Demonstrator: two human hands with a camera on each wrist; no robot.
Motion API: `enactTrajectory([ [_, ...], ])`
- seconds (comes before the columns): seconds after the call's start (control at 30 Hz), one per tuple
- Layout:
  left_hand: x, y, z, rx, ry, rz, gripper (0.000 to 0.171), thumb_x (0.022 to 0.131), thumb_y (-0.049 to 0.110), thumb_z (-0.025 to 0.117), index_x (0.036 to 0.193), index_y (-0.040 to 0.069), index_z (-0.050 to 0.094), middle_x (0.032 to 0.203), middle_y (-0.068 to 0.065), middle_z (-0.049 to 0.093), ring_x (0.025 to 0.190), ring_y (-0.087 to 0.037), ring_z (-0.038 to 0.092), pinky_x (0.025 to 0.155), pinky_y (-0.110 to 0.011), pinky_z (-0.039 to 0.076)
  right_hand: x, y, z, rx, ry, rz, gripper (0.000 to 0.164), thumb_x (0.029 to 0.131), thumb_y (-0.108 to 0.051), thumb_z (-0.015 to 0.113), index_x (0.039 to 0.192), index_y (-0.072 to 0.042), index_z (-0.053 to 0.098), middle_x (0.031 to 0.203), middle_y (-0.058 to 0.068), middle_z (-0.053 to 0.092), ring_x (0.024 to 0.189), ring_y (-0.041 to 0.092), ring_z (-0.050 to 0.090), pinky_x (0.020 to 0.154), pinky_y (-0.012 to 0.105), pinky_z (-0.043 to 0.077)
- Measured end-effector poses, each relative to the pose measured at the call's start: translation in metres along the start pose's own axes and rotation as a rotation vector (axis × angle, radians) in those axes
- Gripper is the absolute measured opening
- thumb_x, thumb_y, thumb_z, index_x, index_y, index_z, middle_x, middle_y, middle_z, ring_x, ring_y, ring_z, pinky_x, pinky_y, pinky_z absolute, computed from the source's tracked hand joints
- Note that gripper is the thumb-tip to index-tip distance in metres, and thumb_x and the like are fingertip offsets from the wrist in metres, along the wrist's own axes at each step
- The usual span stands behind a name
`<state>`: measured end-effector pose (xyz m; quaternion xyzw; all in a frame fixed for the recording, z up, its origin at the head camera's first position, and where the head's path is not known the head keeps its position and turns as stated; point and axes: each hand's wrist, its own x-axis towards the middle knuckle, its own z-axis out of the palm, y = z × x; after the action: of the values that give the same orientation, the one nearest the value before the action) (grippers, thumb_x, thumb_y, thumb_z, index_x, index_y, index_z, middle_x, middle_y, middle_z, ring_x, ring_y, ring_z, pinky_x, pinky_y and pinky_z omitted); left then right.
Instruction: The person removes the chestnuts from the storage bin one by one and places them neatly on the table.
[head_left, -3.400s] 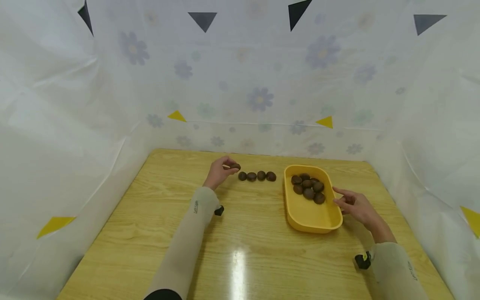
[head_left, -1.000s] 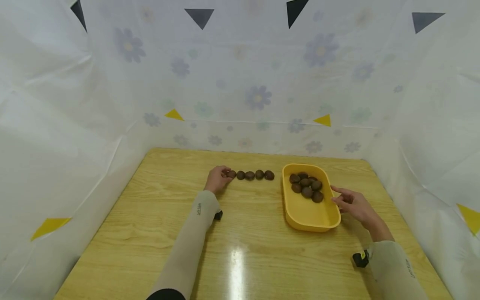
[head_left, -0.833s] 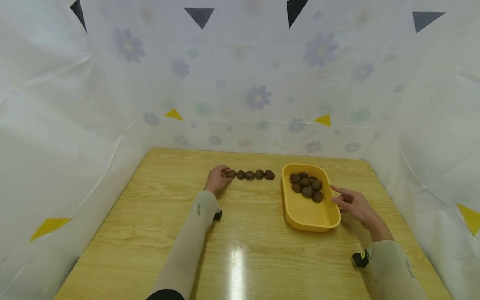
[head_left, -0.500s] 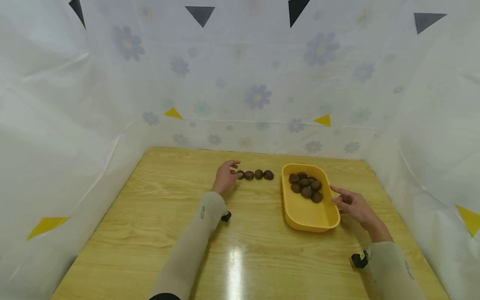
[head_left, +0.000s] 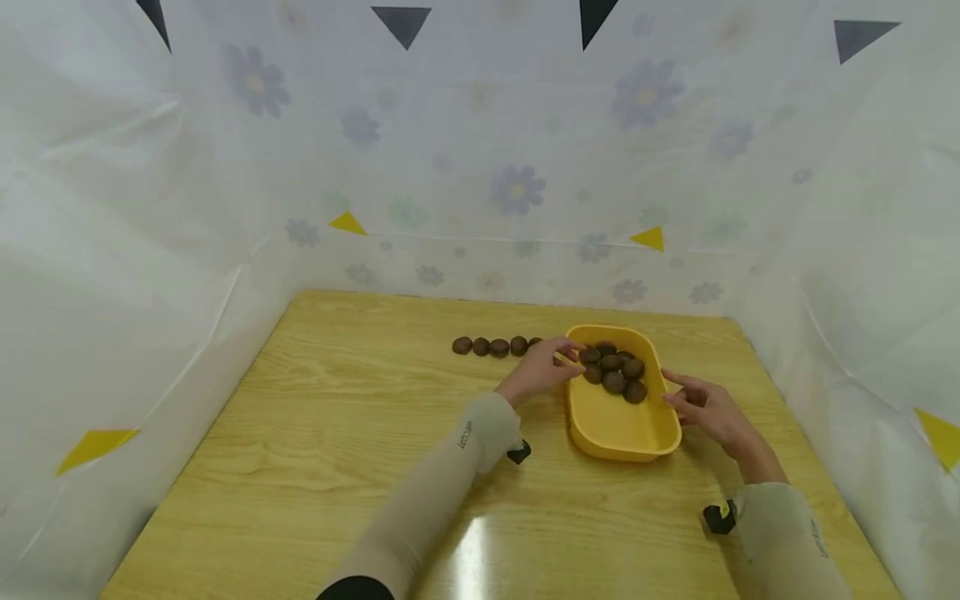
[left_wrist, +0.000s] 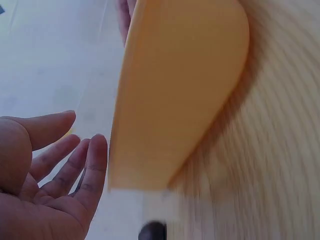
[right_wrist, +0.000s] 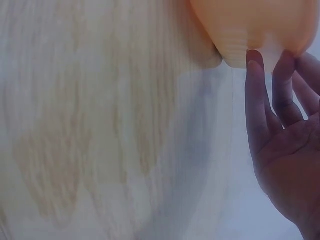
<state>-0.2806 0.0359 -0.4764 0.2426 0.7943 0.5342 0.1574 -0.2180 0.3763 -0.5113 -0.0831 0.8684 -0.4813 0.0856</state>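
Several brown chestnuts (head_left: 613, 382) lie together in the back part of a yellow plastic tub (head_left: 622, 433). To the left, more chestnuts (head_left: 481, 347) form a row on the table, its right end partly covered by my left hand (head_left: 542, 367). That hand is at the tub's left rim, thumb and fingers apart. The left wrist view shows the hand (left_wrist: 60, 175) holding nothing, beside the tub's outer wall (left_wrist: 170, 95). My right hand (head_left: 712, 412) rests its fingertips against the tub's right side. In the right wrist view its fairly straight fingers (right_wrist: 256, 95) touch the outer wall (right_wrist: 255, 25).
A light wood-grain table (head_left: 315, 450) lies under everything. White floral sheeting (head_left: 480, 150) stands behind it and along both sides, with black and yellow triangles stuck on. A small black device (head_left: 720, 518) is at the right wrist.
My left hand set a chestnut at the row's left end and let go of it. It then moved right to the tub. My right hand has stayed at the tub's side.
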Motion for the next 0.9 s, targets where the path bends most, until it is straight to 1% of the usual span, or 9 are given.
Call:
enactTrajectory([
  [0.17, 0.012, 0.016, 0.032, 0.068, -0.059, 0.034, 0.042, 0.105, 0.022, 0.063, 0.145, 0.009, 0.058, 0.133, -0.014, 0.063, 0.108, -0.024, 0.066, 0.087, -0.031, 0.058, 0.000, -0.001, -0.002, -0.005, 0.005, 0.003, 0.064, 0.108, -0.030, 0.059, 0.162, -0.005, 0.034, 0.104, 0.014, 0.068, 0.090, 0.006, 0.067, 0.078, 0.028, 0.062],
  [0.27, 0.020, 0.024, 0.051, 0.130, -0.078, 0.027, 0.043, 0.105, 0.024, 0.064, 0.145, 0.009, 0.058, 0.136, -0.013, 0.062, 0.107, -0.013, 0.064, 0.086, -0.024, 0.055, -0.002, -0.003, -0.004, -0.014, 0.008, 0.009, 0.064, 0.108, -0.030, 0.058, 0.162, -0.005, 0.034, 0.104, 0.015, 0.068, 0.090, 0.005, 0.067, 0.077, 0.027, 0.061],
  [0.37, 0.028, 0.028, 0.068, 0.131, -0.082, -0.029, 0.044, 0.105, 0.025, 0.065, 0.145, 0.009, 0.058, 0.134, -0.012, 0.063, 0.101, -0.011, 0.066, 0.083, -0.024, 0.056, -0.003, -0.003, -0.004, -0.019, 0.011, 0.012, 0.064, 0.108, -0.030, 0.058, 0.161, -0.005, 0.034, 0.103, 0.016, 0.068, 0.089, 0.006, 0.067, 0.077, 0.028, 0.062],
  [0.47, 0.034, 0.028, 0.082, 0.137, -0.057, -0.103, 0.043, 0.104, 0.027, 0.066, 0.143, 0.010, 0.059, 0.128, -0.009, 0.065, 0.092, -0.012, 0.066, 0.077, -0.026, 0.056, -0.003, -0.002, -0.003, -0.020, 0.012, 0.014, 0.063, 0.108, -0.030, 0.058, 0.161, -0.005, 0.035, 0.103, 0.016, 0.068, 0.089, 0.007, 0.067, 0.077, 0.028, 0.062],
  [0.57, 0.038, 0.024, 0.095, 0.179, -0.037, -0.155, 0.043, 0.104, 0.028, 0.067, 0.143, 0.011, 0.060, 0.127, -0.005, 0.065, 0.092, -0.011, 0.066, 0.077, -0.026, 0.055, -0.004, -0.001, -0.003, -0.023, 0.011, 0.017, 0.063, 0.108, -0.031, 0.058, 0.161, -0.006, 0.035, 0.103, 0.015, 0.068, 0.089, 0.007, 0.067, 0.077, 0.028, 0.062],
  [0.63, 0.040, 0.020, 0.102, 0.202, -0.035, -0.179, 0.044, 0.103, 0.029, 0.067, 0.144, 0.012, 0.059, 0.131, -0.004, 0.065, 0.100, -0.012, 0.066, 0.081, -0.027, 0.056, -0.004, 0.000, -0.002, -0.023, 0.013, 0.021, 0.063, 0.108, -0.030, 0.058, 0.161, -0.006, 0.035, 0.103, 0.014, 0.068, 0.089, 0.007, 0.067, 0.077, 0.028, 0.062],
  [0.73, 0.042, 0.018, 0.111, 0.271, -0.035, -0.183, 0.046, 0.102, 0.029, 0.068, 0.145, 0.014, 0.059, 0.141, -0.002, 0.062, 0.119, -0.012, 0.064, 0.093, -0.026, 0.055, -0.005, 0.001, -0.003, -0.022, 0.016, 0.021, 0.062, 0.108, -0.029, 0.058, 0.161, -0.005, 0.035, 0.102, 0.013, 0.068, 0.089, 0.006, 0.067, 0.076, 0.028, 0.062],
  [0.83, 0.045, 0.016, 0.115, 0.372, -0.027, -0.154, 0.047, 0.102, 0.032, 0.068, 0.145, 0.016, 0.060, 0.148, 0.000, 0.058, 0.136, -0.013, 0.054, 0.106, -0.026, 0.049, -0.004, 0.000, -0.003, -0.014, 0.020, 0.015, 0.063, 0.108, -0.029, 0.058, 0.161, -0.005, 0.035, 0.102, 0.013, 0.068, 0.088, 0.007, 0.067, 0.077, 0.029, 0.062],
  [0.9, 0.046, 0.016, 0.116, 0.426, -0.028, -0.131, 0.047, 0.102, 0.034, 0.067, 0.146, 0.018, 0.059, 0.151, 0.001, 0.055, 0.142, -0.013, 0.049, 0.110, -0.026, 0.047, -0.003, 0.000, -0.003, -0.011, 0.022, 0.011, 0.063, 0.108, -0.030, 0.058, 0.161, -0.006, 0.035, 0.102, 0.013, 0.068, 0.089, 0.007, 0.067, 0.077, 0.029, 0.062],
])
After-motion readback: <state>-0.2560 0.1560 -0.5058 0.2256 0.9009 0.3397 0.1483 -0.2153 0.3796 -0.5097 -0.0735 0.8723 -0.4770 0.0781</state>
